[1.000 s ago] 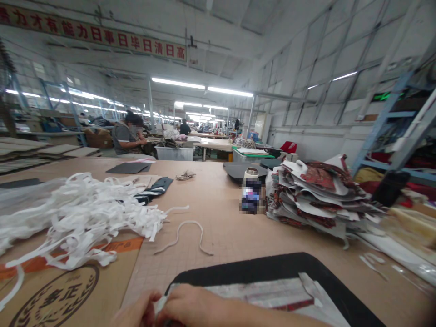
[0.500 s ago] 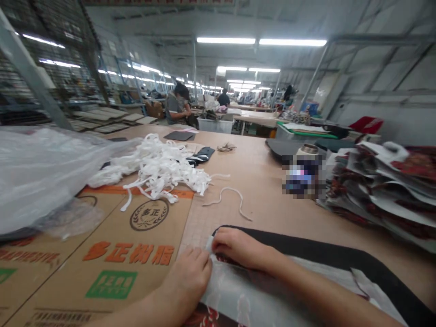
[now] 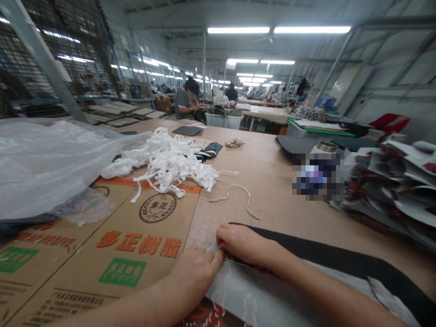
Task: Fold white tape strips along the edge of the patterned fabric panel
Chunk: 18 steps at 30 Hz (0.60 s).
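Through the head camera I look across a broad brown table [image 3: 265, 170] in a long workshop, tube lamps [image 3: 238, 30] hanging at 12 o'clock and a seated co-worker [image 3: 185, 102] beyond the far edge at 11. Cardboard [image 3: 163, 236] covers the table at 9 o'clock from my hands, and a heap of white strips [image 3: 173, 159] overlaps its far edge at 11. A stack of printed pieces [image 3: 384, 195] bounds me at 2 o'clock, a bottle [image 3: 323, 147] just beside it. Between heap and bottle I have a bare stretch at 12 to 1 o'clock, crossed near the hands by one loose cord [image 3: 250, 202]. The white-backed cloth [image 3: 245, 288] lies under and between the hands, running toward 4 o'clock over a black panel [image 3: 306, 247]. My left hand [image 3: 197, 270] and right hand [image 3: 240, 243] meet at its corner, both nearly closed, fingers curled, pinching its edge; the fingertips themselves are hidden.
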Each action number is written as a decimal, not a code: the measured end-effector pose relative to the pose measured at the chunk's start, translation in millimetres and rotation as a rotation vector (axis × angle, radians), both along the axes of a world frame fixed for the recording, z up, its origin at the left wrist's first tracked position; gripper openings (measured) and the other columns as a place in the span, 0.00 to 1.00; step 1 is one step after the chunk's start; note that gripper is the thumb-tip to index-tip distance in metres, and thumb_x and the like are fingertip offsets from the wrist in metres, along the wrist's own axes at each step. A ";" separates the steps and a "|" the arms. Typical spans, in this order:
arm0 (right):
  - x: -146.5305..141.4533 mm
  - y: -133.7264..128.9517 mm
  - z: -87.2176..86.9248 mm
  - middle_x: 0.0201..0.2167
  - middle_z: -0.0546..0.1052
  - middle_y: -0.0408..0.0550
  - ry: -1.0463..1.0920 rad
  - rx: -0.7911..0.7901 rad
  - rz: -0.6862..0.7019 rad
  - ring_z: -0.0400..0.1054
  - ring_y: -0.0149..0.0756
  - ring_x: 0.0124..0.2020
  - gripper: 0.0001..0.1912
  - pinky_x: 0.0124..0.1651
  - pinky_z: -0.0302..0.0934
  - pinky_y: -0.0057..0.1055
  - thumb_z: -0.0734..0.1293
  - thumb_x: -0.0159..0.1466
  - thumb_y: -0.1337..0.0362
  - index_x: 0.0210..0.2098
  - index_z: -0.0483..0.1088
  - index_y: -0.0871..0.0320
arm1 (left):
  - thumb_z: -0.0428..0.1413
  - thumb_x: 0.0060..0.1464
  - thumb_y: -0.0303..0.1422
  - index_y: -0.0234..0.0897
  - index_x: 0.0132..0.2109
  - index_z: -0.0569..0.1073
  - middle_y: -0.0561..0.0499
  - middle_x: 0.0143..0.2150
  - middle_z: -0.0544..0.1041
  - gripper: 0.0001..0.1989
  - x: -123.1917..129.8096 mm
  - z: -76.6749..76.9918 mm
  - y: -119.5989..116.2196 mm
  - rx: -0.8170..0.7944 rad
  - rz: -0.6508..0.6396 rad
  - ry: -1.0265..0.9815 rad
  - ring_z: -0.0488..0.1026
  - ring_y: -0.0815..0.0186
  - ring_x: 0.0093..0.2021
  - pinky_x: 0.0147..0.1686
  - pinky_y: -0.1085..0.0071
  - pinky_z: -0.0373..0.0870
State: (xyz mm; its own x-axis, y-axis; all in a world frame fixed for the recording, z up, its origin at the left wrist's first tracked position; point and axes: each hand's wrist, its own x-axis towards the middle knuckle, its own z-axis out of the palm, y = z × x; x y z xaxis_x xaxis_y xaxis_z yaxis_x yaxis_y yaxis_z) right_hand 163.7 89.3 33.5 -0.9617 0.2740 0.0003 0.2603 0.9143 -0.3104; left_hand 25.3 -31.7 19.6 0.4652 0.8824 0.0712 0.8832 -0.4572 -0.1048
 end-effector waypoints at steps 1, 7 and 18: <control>-1.4 0.2 0.2 0.31 0.70 0.46 -0.007 -0.003 -0.012 0.62 0.31 0.29 0.03 0.31 0.55 0.26 0.60 0.60 0.70 0.32 0.65 0.60 | 0.43 0.54 0.18 0.28 0.48 0.66 0.47 0.29 0.73 0.16 -0.1 -1.6 0.8 -0.008 0.009 -0.007 0.72 0.57 0.28 0.27 0.61 0.70; 2.6 -5.0 -1.7 0.33 0.70 0.46 0.117 -0.073 -0.176 0.63 0.30 0.32 0.06 0.35 0.57 0.25 0.58 0.61 0.73 0.36 0.64 0.62 | 0.43 0.53 0.18 0.35 0.44 0.69 0.50 0.29 0.74 0.15 -0.6 -2.1 3.1 -0.056 0.088 -0.045 0.73 0.59 0.29 0.29 0.64 0.70; 27.5 -42.0 -9.4 0.33 0.69 0.46 0.138 0.342 -0.030 0.60 0.35 0.33 0.04 0.35 0.56 0.30 0.61 0.63 0.66 0.34 0.66 0.60 | 0.48 0.44 0.18 0.36 0.42 0.71 0.49 0.36 0.75 0.18 -10.8 -22.2 7.0 0.190 -0.038 -0.003 0.71 0.60 0.34 0.34 0.66 0.68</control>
